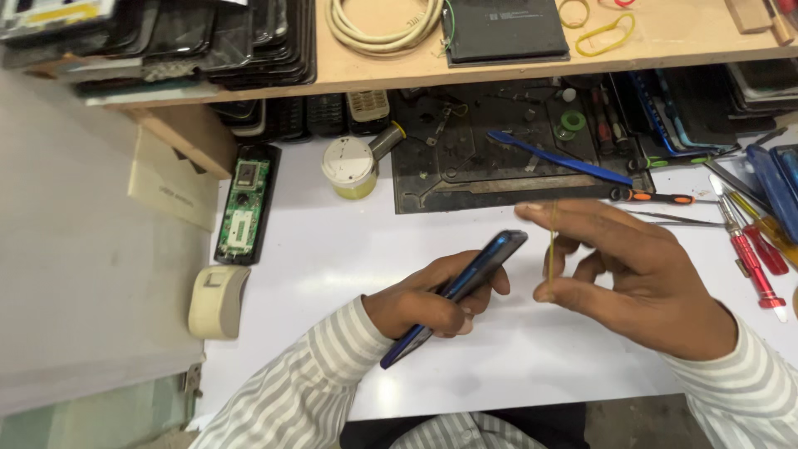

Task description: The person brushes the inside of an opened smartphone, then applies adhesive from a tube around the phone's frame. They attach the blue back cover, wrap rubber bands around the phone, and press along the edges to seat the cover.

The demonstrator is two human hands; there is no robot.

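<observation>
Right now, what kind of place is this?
Most likely a phone repair bench. The left hand holds a blue phone edge-on, screwdrivers lie at the right, a bare circuit board lies on the white table, and screens are stacked on the shelf.

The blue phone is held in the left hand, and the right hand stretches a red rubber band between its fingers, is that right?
Not quite. The head view shows the rubber band is yellow, not red. The left hand does hold the blue phone, and the right hand stretches the band between thumb and forefinger.
</observation>
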